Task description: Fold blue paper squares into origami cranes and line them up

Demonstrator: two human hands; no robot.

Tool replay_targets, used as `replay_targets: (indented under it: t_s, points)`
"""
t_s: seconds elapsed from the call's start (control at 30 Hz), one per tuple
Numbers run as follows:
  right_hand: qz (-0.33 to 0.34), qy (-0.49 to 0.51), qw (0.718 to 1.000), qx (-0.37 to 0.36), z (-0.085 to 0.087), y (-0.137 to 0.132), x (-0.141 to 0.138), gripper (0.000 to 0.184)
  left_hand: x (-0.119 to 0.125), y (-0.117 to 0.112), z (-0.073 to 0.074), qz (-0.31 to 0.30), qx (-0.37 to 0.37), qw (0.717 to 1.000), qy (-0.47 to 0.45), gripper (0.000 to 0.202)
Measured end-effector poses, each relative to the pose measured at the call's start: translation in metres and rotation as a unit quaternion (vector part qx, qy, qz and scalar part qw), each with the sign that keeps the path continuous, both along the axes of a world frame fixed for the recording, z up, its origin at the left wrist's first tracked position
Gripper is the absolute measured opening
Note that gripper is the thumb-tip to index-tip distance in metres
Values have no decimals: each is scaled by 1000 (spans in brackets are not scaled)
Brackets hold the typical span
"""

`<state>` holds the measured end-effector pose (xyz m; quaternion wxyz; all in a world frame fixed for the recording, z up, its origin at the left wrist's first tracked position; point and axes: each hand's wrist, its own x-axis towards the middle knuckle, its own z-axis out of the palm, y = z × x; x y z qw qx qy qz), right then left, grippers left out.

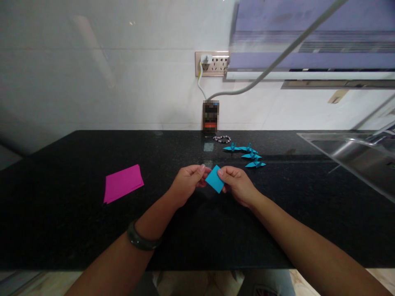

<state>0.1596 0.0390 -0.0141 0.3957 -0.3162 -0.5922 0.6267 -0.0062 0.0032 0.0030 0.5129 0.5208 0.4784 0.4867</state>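
Your right grip (pixel 238 183) pinches the blue paper (pixel 214 180), left grip (pixel 187 183) at its corner (can't tell if pinching): mid-fold, seemingly; next needs aligned edges.

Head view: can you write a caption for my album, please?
A bare right hand pinches a blue paper square, left hand beside it, near four blue paper cranes.

A pale, glossy wall (pixel 138 82) rises behind the black worktop (pixel 61 230); a metal sink (pixel 367 162) sits right, marbled floor (pixel 55 283) below.
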Motion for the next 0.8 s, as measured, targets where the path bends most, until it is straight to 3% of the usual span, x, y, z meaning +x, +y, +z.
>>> replay_targets:
  t_s: [0.1,0.2,0.43,0.8]
  points:
    - [41,8,999,-23,-1,-4,-3,34,0,-3,0,-71,-46,993,-79,35]
    - [57,24,997,-47,0,-5,-5,34,0,-4,0,-100,-70,986,-115,35]
    - [99,30,993,-59,3,-5,-3,30,1,-5,4,-119,-83,980,-138,29]
    - [99,3,994,-48,-2,-3,0,31,2,-5,5,-98,-76,985,-120,25]
